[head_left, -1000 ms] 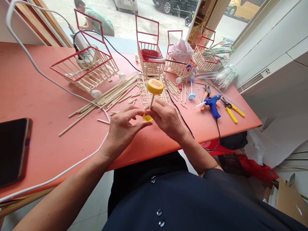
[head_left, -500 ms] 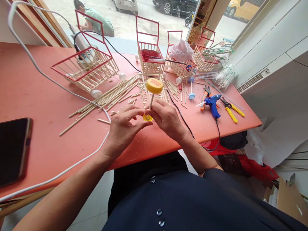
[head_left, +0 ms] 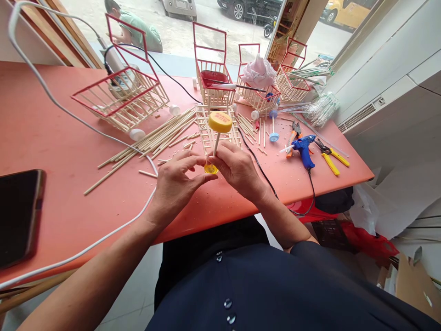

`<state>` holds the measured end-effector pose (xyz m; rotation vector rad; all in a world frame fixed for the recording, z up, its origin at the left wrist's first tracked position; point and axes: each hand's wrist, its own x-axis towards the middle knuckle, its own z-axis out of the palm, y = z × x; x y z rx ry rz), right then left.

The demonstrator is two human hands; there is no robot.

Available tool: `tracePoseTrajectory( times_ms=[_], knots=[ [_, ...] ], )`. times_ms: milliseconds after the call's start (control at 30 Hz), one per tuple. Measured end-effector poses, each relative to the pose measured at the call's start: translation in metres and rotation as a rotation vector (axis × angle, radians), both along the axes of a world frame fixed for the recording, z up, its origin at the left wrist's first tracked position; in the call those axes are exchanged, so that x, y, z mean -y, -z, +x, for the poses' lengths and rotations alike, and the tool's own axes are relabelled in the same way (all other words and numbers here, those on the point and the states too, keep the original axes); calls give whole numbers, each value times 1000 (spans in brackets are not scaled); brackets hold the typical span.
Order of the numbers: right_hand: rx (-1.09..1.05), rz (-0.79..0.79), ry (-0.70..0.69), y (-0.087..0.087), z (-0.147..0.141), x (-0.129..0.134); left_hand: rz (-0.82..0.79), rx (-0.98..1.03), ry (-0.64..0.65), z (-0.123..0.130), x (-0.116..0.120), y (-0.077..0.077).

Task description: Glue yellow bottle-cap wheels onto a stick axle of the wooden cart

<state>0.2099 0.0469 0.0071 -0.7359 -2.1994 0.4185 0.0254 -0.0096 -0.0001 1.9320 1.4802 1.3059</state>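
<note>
Between my hands stands a thin wooden stick with a yellow bottle cap on its upper end and a second yellow cap at its lower end. My right hand pinches the stick low down, between thumb and fingers. My left hand grips the lower cap at its rim, thumb on the near side and fingers on the far side. Just behind lies a lattice of glued sticks, partly hidden by the upper cap and my right hand.
Loose sticks lie left of the lattice. Small stick-built carts with red rims line the window side. At right are a blue glue gun, yellow-handled pliers and a cap-wheeled axle. A phone and white cable lie left.
Almost nothing differs. The whole view has shifted very slightly; both hands keep the same hold on the stick and its lower cap.
</note>
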Motion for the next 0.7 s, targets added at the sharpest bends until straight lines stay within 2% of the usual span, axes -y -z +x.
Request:
tracePoseTrajectory(
  times_ms=[700],
  knots=[
    [-19, -2, 3, -1, 0, 0, 62, -2, -1, 0, -2, 2]
  ],
)
